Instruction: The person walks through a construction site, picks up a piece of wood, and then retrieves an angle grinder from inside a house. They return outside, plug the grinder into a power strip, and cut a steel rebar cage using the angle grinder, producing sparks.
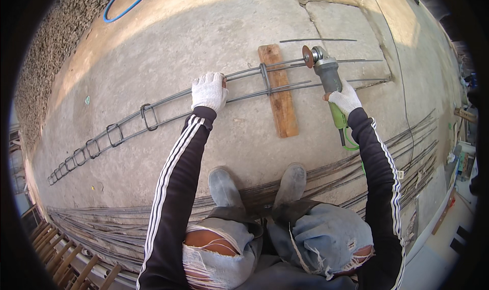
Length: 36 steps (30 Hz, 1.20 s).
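Observation:
A long rebar cage [135,114], tied with several square stirrups, stretches from the far left to the middle of the floor. My left hand [209,91], in a white glove, is closed around its bars. Under the right end of the cage lies a wooden plank [283,106], with one stirrup [264,79] beside it. My gloved right hand [345,97] grips a green and grey angle grinder [330,78]. The grinder's reddish disc [307,56] is at an upper bar of the cage, right of the plank; whether it touches cannot be told.
A loose bar [318,40] lies beyond the cage. Many long rebars [326,175] run along the floor around my boots [224,187]. A green cord [350,143] trails from the grinder. A blue hose [130,8] and gravel [61,40] are at the far left.

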Motion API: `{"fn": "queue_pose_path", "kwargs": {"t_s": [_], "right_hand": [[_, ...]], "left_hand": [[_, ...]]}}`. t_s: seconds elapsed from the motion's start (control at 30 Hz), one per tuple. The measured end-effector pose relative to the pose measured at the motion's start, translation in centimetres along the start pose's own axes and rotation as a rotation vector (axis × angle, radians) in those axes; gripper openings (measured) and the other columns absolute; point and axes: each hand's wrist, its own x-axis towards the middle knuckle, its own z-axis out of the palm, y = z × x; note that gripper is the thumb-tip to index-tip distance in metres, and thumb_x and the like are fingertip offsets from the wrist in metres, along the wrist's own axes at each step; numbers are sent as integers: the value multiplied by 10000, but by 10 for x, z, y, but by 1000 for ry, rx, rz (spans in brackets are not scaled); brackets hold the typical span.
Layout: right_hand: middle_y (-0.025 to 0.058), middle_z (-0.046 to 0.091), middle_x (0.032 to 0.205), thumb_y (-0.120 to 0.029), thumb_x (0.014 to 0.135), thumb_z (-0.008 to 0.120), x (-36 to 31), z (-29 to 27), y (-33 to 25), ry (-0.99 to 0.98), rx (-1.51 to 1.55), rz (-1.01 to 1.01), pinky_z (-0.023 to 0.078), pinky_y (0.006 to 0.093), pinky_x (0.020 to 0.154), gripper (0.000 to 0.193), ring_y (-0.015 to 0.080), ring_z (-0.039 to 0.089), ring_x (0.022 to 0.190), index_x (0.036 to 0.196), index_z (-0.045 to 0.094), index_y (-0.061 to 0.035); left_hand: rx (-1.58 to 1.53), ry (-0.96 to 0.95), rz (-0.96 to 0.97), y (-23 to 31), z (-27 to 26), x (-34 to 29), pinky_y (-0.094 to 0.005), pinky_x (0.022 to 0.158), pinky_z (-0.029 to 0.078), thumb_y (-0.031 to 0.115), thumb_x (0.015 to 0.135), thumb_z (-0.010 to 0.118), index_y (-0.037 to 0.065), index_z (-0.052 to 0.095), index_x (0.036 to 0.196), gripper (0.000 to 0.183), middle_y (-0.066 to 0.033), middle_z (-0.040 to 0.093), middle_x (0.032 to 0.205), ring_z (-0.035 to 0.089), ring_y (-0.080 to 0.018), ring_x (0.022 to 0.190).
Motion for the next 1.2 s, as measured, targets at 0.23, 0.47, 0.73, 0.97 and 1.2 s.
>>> {"fn": "queue_pose_path", "kwargs": {"t_s": [0.23, 0.47, 0.73, 0.97, 1.2], "right_hand": [[70, 650, 926, -151, 675, 837, -19, -2, 4, 26, 424, 80, 505, 338, 761, 473, 189, 598, 815, 1086, 633, -35], [80, 645, 942, -164, 686, 831, -49, -20, 24, 145, 483, 89, 506, 342, 769, 468, 192, 597, 835, 1086, 623, -36], [110, 677, 1011, -194, 674, 843, -78, -4, 58, 76, 446, 96, 523, 353, 825, 638, 225, 632, 898, 1236, 608, -1], [146, 689, 1001, -239, 658, 846, -78, 26, 83, 41, 323, 97, 530, 368, 825, 605, 260, 650, 908, 1173, 628, -8], [168, 690, 1009, -256, 655, 844, -73, 36, 86, -8, 346, 130, 529, 377, 839, 608, 278, 656, 918, 1156, 625, 11]], "left_hand": [[26, -67, -7, -2, 0, 1, -480, 880, 482, 269, 937, 641, 124, 700, 1036, 185, -114, 701, 975, 672, -320, 969], [-62, -97, 90, -3, -12, 1, -503, 974, 474, 394, 942, 669, 76, 619, 1317, 495, -158, 676, 1186, 642, -339, 1113], [79, -338, 148, 8, -31, 3, -514, 1112, 396, 634, 811, 755, 44, 480, 1482, 935, -190, 588, 1402, 563, -361, 1295], [177, -367, 171, 16, -37, 0, -523, 1137, 372, 676, 746, 788, 45, 428, 1519, 1061, -215, 579, 1399, 553, -350, 1317], [225, -409, 140, 19, -36, 1, -519, 1155, 364, 667, 767, 784, 56, 402, 1534, 1052, -205, 552, 1431, 541, -339, 1333]]}}
